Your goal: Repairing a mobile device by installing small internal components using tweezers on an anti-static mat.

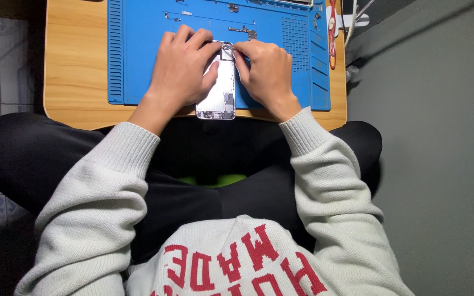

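Note:
An opened silver phone shell [219, 93] lies lengthwise on a blue work mat [144, 33], its near end showing small inner parts. My left hand [182, 68] covers the shell's left side, fingers curled over its far end. My right hand [264, 68] grips the right edge, its fingertips meeting the left ones at the shell's top around a small metal part [227, 48]. What exactly the fingertips pinch is hidden.
The mat rests on a small wooden table [72, 66] over my crossed legs. Loose small phone parts [242, 30] lie on the mat beyond my hands. A red-handled tool [332, 33] and white cables [352, 22] sit at the right edge. Grey floor lies to the right.

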